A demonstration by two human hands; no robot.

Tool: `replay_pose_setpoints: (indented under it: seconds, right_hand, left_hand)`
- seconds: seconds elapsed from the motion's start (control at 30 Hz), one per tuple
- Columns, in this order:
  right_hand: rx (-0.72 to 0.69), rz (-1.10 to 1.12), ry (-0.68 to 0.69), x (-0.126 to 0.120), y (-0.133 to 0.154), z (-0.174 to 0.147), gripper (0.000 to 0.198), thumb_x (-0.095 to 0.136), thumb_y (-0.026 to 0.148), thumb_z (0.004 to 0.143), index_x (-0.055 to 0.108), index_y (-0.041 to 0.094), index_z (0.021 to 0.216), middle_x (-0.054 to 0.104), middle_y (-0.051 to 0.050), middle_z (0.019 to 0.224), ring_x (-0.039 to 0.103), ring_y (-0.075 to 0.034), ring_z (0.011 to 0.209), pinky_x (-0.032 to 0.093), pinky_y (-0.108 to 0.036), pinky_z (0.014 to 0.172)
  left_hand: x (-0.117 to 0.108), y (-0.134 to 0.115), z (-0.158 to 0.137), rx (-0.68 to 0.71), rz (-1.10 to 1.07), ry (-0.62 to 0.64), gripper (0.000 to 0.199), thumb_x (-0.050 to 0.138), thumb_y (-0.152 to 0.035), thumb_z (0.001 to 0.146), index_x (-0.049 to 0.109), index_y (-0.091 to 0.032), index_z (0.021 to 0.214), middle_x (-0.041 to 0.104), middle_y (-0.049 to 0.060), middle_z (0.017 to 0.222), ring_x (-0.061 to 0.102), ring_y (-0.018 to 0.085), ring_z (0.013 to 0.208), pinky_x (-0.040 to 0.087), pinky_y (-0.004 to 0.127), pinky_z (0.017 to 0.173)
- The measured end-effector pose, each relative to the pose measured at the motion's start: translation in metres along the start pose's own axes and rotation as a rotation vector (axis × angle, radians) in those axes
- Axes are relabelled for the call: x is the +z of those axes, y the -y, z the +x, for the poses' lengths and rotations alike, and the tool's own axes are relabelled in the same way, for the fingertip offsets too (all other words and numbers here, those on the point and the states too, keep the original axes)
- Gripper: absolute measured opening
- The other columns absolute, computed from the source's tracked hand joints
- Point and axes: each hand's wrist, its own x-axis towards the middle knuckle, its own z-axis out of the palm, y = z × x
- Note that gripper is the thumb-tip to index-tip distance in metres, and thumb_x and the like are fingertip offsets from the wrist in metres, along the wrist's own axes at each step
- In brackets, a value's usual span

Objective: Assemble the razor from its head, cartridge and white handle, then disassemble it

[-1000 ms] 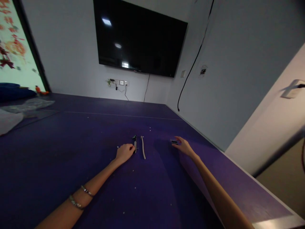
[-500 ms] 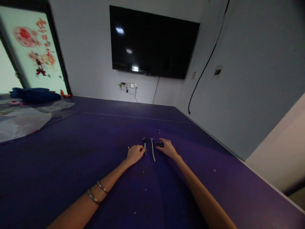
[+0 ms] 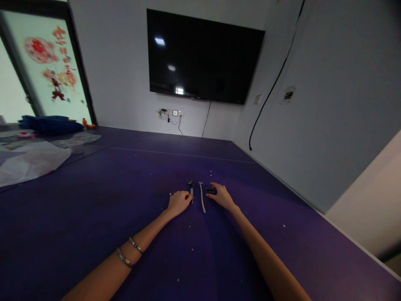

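Note:
My left hand (image 3: 179,202) rests on the purple surface, fingers closed at the handle of a slim silver-and-dark tool (image 3: 192,191). The tool looks like a razor, with its dark head pointing away from me; the fingers hide part of it. My right hand (image 3: 222,196) curves around a small dark rectangular block (image 3: 209,190), with thumb and fingers at its edges. Its exact kind is too small to tell. Between the hands lies a thin, slightly bent pale grey strip (image 3: 202,198), touched by neither.
White specks dot the purple surface (image 3: 131,200). Crumpled clear plastic (image 3: 37,161) and a dark blue cloth (image 3: 50,124) lie at the far left. A television (image 3: 203,56) hangs on the back wall, and a black cable (image 3: 271,90) dangles along the right wall.
The whole view has shifted slightly to the right. Both hands and the things by them keep the same arrangement.

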Motion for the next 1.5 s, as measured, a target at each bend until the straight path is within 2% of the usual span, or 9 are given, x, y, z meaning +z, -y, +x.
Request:
replay_pose_setpoints:
  seconds: [0.33,0.57,0.77,0.93,1.1,1.2,1.3,1.4,1.5]
  right_hand:
    - [0.005,0.019,-0.015,0.000,0.001,-0.001,0.060,0.065,0.045,0.070,0.049,0.021,0.122,0.061,-0.009,0.102,0.054,-0.025,0.097,0.041,-0.038,0.086]
    - [-0.019,0.024,-0.028,0.000,0.001,-0.001,0.063,0.065,0.046,0.069,0.049,0.017,0.122,0.060,-0.010,0.101,0.054,-0.024,0.098,0.040,-0.037,0.087]
    - [0.023,0.101,-0.051,0.004,-0.008,0.000,0.077,0.066,0.050,0.066,0.038,0.020,0.132,0.057,-0.010,0.108,0.053,-0.025,0.099,0.043,-0.039,0.085]
    - [-0.030,0.073,-0.176,-0.005,-0.028,-0.002,0.049,0.050,0.042,0.081,0.047,0.019,0.124,0.060,-0.010,0.109,0.053,-0.023,0.102,0.041,-0.039,0.090]
    - [-0.132,-0.084,-0.141,-0.019,-0.055,-0.018,0.032,0.043,0.033,0.085,0.062,0.019,0.107,0.061,-0.011,0.111,0.052,-0.025,0.108,0.040,-0.041,0.092]
    - [-0.135,-0.152,-0.088,-0.025,-0.071,-0.030,0.035,0.042,0.034,0.086,0.061,0.020,0.111,0.059,-0.010,0.119,0.048,-0.025,0.114,0.040,-0.042,0.094]
    - [-0.102,-0.182,-0.049,-0.027,-0.082,-0.036,0.040,0.039,0.036,0.087,0.058,0.019,0.118,0.056,-0.011,0.123,0.046,-0.026,0.118,0.039,-0.043,0.096]
    - [-0.073,-0.180,-0.033,-0.027,-0.088,-0.038,0.042,0.038,0.037,0.087,0.056,0.017,0.120,0.057,-0.011,0.123,0.047,-0.025,0.118,0.038,-0.042,0.098]
    - [-0.062,-0.171,-0.032,-0.026,-0.088,-0.039,0.041,0.039,0.036,0.087,0.060,0.017,0.116,0.056,-0.011,0.124,0.047,-0.026,0.118,0.038,-0.043,0.098]
  left_hand:
    - [-0.002,-0.001,-0.001,-0.004,0.001,0.007,0.036,0.036,-0.035,0.087,0.067,-0.020,0.076,0.068,0.005,0.079,0.063,0.021,0.077,0.044,0.030,0.067]
    - [0.004,0.003,0.001,0.001,0.004,-0.009,0.036,0.036,-0.035,0.086,0.067,-0.020,0.076,0.068,0.005,0.079,0.062,0.020,0.076,0.044,0.030,0.068]
    - [0.007,0.007,0.003,0.018,-0.007,-0.018,0.036,0.035,-0.036,0.086,0.066,-0.020,0.074,0.067,0.004,0.078,0.062,0.020,0.073,0.043,0.029,0.065]
    - [0.005,0.007,0.004,0.030,-0.046,-0.009,0.036,0.035,-0.035,0.086,0.065,-0.019,0.073,0.067,0.004,0.076,0.061,0.018,0.073,0.040,0.026,0.062]
    - [-0.005,0.010,0.009,-0.066,-0.021,-0.044,0.035,0.034,-0.034,0.088,0.065,-0.019,0.079,0.066,0.005,0.082,0.060,0.017,0.076,0.040,0.025,0.065]
    - [-0.014,0.023,0.014,-0.082,0.074,-0.127,0.036,0.031,-0.033,0.090,0.063,-0.018,0.083,0.065,0.007,0.086,0.058,0.018,0.083,0.041,0.027,0.071]
    - [-0.023,0.048,0.018,0.039,0.226,-0.241,0.032,0.033,-0.028,0.089,0.063,-0.015,0.088,0.062,0.011,0.096,0.053,0.022,0.098,0.040,0.032,0.083]
    - [-0.026,0.075,0.021,0.082,0.320,-0.243,0.030,0.037,-0.027,0.087,0.061,-0.013,0.099,0.058,0.015,0.109,0.049,0.026,0.107,0.037,0.038,0.090]
    - [-0.022,0.094,0.023,0.027,0.319,-0.195,0.037,0.038,-0.030,0.087,0.056,-0.013,0.115,0.049,0.015,0.127,0.040,0.031,0.120,0.032,0.044,0.096]
